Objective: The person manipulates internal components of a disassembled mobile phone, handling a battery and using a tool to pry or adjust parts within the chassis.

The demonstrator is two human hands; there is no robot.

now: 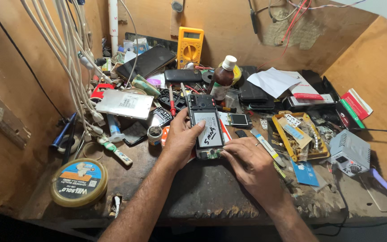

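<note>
Opened phone [208,126] lay back-up on the dark mat [211,188], mid-bench. Left hand [181,140] clamped its left edge, thumb across the battery, fingers curled beneath. Right hand [251,163] rested at the lower right corner, fingertips [225,153] together, touching the exposed bottom board.

Along the back of my workbench [202,192] stands a yellow multimeter [190,46], beside a brown bottle [222,79]. A round solder tin [79,183] sits at the front left corner; a grey soldering station [349,153] sits near the right edge.
</note>
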